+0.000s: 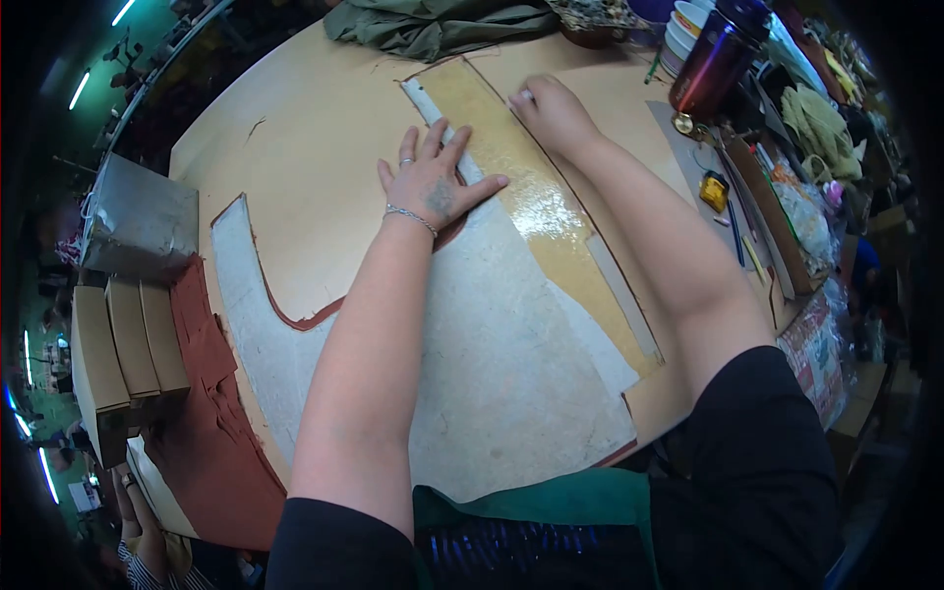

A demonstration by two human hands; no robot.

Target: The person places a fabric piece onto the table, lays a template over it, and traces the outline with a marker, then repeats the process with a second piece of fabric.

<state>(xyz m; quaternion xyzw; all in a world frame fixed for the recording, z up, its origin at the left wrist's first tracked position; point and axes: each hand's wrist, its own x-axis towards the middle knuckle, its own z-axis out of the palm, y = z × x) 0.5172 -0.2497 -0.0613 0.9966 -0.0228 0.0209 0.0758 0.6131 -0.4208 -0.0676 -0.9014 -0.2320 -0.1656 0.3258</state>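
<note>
My left hand [433, 185] lies flat with fingers spread, pressing on the upper part of a large grey pattern piece [492, 344]. A glossy yellow-tan panel [492, 128] runs along the pattern's right side, its surface catching the light. Reddish-brown fabric [313, 321] shows from under the pattern along its curved edge. Just beyond the panel's upper right edge, my right hand [559, 118] is closed in a pinch. A small white tip, which looks like a piece of chalk [528, 95], shows between its fingers.
Olive cloth [433, 28] lies at the far edge. At right are a dark tumbler [721, 54], a yellow tape measure [714, 191], pens and a cardboard tray [777, 211]. Cardboard boxes [128, 339], a grey block [143, 216] and folded red-brown fabric [211, 442] line the left. Another person's arm [146, 531] shows lower left.
</note>
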